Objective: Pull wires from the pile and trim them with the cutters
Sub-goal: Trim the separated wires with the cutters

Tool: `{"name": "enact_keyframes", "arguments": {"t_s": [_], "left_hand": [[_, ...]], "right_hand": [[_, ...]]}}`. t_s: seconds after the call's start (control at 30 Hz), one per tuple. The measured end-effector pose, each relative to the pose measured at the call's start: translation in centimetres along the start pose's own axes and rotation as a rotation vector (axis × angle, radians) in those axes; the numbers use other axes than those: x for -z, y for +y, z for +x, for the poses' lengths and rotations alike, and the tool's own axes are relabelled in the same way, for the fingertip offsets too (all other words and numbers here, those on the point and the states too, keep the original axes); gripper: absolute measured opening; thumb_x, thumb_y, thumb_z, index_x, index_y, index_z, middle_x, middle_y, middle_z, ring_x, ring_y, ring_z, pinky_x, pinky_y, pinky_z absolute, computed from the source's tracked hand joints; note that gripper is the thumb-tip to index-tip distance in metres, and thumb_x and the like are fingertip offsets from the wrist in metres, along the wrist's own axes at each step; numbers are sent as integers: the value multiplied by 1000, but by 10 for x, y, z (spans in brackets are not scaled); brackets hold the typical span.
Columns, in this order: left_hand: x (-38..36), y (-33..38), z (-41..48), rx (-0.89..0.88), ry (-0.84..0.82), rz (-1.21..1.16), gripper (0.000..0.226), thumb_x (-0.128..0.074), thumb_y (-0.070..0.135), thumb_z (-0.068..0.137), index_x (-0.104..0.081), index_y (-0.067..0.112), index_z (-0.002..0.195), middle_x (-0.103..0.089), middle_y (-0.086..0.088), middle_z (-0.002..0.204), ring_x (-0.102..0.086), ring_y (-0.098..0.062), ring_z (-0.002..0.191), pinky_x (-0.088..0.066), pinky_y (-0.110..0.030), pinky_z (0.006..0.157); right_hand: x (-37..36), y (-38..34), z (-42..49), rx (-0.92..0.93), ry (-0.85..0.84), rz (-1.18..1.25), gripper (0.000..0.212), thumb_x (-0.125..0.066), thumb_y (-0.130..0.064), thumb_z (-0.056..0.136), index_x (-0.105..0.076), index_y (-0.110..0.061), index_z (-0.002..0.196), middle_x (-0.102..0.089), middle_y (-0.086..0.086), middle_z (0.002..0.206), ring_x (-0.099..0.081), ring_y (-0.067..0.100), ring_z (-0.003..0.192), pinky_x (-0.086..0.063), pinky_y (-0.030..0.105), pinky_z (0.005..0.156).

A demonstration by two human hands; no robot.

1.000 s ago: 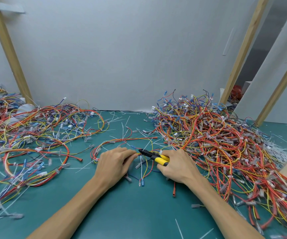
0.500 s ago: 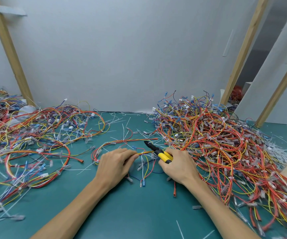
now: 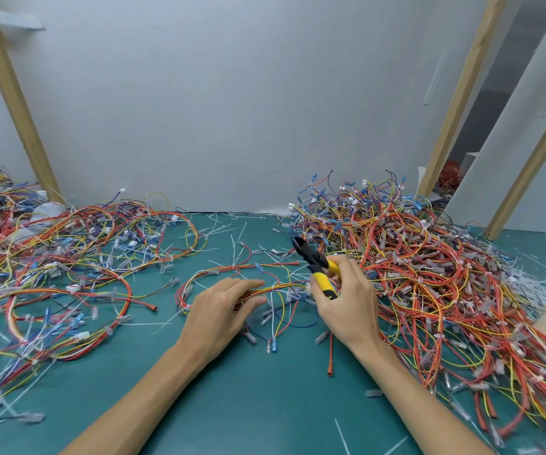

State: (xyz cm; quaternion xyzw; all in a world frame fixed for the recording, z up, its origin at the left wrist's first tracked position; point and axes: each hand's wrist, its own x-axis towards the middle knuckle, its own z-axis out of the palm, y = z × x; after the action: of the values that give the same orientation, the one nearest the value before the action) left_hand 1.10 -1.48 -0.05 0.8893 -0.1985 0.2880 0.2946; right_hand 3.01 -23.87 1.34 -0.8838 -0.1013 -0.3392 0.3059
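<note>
Wires sprawl left of the left hand, whose fingers and thumb pinch a wire bundle on the desk. The right hand grips the cutters, blades pointing beyond its fingers; the pile lies just right.

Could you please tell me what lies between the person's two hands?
In the head view, a wire bundle spans from the left hand toward the right hand, which holds the cutters; loose ends droop onto the green mat.
</note>
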Motion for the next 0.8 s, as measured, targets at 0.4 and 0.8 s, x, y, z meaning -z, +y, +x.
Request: {"name": "enact_keyframes", "arguments": {"t_s": [0.4, 0.8], "left_hand": [[0, 11, 0, -65, -34, -249, 47, -77, 16, 81, -58, 24, 123, -58, 12, 102, -58, -3, 87, -50, -23, 81], [11, 15, 2, -241, 148, 149, 54, -57, 13, 69, -60, 16, 123, -57, 3, 124, -46, -20, 123, -30, -40, 106]], "right_hand": [[-9, -13, -10, 6, -248, 293, 16, -71, -30, 86, -55, -27, 87, -48, -7, 64, -45, 12, 62, -37, 25, 57], [-5, -1, 0, -225, -141, 375, 31, -70, -32, 88, -56, -10, 106, -66, -1, 89, -61, 23, 86, -48, 41, 82]]}}
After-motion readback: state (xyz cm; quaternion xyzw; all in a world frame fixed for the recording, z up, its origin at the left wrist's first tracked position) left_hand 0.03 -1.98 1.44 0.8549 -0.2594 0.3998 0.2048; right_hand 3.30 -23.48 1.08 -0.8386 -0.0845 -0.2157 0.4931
